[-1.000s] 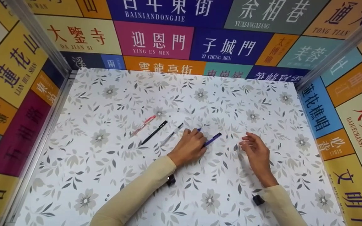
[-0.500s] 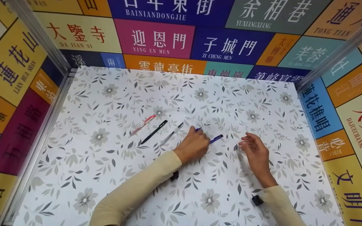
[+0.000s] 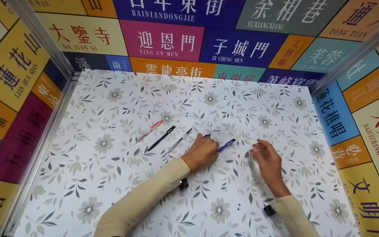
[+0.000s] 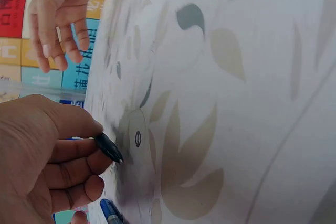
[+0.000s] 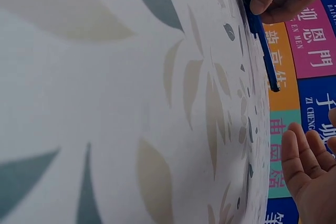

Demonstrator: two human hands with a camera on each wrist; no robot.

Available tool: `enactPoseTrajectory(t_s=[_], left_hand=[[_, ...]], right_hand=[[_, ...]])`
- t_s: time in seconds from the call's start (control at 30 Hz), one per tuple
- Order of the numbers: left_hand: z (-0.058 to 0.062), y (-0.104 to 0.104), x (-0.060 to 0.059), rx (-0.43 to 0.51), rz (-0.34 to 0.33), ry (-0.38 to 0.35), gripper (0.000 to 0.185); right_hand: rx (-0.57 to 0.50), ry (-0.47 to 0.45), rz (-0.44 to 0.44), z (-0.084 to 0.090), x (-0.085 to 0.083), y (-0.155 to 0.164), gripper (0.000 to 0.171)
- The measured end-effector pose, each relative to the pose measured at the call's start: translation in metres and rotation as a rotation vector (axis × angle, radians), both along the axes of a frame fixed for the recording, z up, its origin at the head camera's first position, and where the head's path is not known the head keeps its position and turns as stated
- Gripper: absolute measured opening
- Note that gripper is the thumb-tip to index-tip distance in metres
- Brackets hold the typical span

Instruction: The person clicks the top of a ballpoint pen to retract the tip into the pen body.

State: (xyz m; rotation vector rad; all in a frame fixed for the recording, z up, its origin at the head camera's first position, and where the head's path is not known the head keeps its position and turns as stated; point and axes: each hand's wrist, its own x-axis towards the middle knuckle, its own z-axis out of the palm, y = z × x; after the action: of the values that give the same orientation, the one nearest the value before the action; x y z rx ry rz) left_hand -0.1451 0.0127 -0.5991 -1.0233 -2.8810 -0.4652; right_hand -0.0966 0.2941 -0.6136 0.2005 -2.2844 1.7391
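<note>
My left hand [image 3: 202, 153] pinches a blue-purple pen [image 3: 226, 145] between thumb and fingers, low over the tablecloth. The capped end of that pen sticks out to the right of the hand, and its dark tip [image 4: 109, 147] shows at the thumb in the left wrist view. A second blue pen [image 4: 110, 211] lies close by, mostly hidden by the hand in the head view. To the left, a grey-clear pen [image 3: 180, 140], a black pen [image 3: 161, 138] and a pink-red pen [image 3: 150, 131] lie slanted side by side. My right hand [image 3: 269, 159] holds nothing, fingers relaxed.
A white tablecloth [image 3: 127, 184] with grey leaves and flowers covers the table. Colourful panels with lettering [image 3: 166, 41] stand behind and at both sides, with metal posts [image 3: 46, 36] at the corners.
My left hand has shifted a little to the right, and the blue-purple pen has slid right with it. The right hand and the three pens at the left stay put.
</note>
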Motion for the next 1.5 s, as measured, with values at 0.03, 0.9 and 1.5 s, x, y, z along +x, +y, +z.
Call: enactPoseTrajectory(t_s=[0.03,0.9,1.5], left_hand=[[0.001,-0.002,0.000,0.037,0.006,-0.021,0.018],[0.012,-0.015,0.024,0.650,-0.003,-0.399,0.011],[0.020,-0.022,0.049,0.892,0.056,-0.488,0.008]], right_hand=[[0.000,0.001,0.000,0.000,0.000,0.000,0.040],[0.023,0.052,0.084,0.019,0.006,-0.021,0.041],[0.051,0.128,0.207,0.047,0.010,-0.046,0.044]])
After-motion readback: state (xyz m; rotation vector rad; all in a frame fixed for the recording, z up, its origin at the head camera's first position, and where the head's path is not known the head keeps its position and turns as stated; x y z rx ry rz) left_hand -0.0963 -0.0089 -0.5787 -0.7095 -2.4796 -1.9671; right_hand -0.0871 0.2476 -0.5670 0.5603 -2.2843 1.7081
